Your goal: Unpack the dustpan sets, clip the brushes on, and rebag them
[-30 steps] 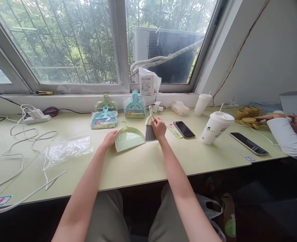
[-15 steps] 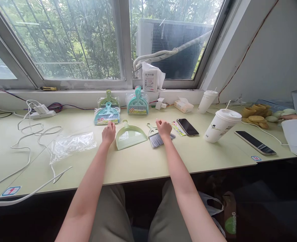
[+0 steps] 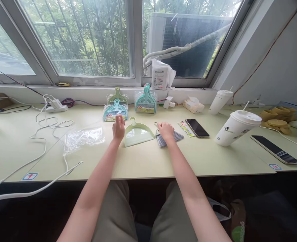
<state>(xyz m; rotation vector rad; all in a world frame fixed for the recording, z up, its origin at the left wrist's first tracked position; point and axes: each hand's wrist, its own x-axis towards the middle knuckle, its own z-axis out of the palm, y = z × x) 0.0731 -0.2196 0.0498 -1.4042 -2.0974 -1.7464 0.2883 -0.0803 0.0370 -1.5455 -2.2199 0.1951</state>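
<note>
A second ago the left grip point(image 3: 118, 127) was at the edge of the green dustpan point(image 3: 139, 134); it is now off that edge, raised just beside the pan, which lies to its right. The right grip point(image 3: 165, 130) held the brush point(image 3: 161, 141) upright then; now the brush lies flat under it, bristles fanned out on both sides of the wrist. In the last half second this grip has shifted over the handle, covering most of it. A co-worker's white sleeve, far right of the right grip, has gone from view.
</note>
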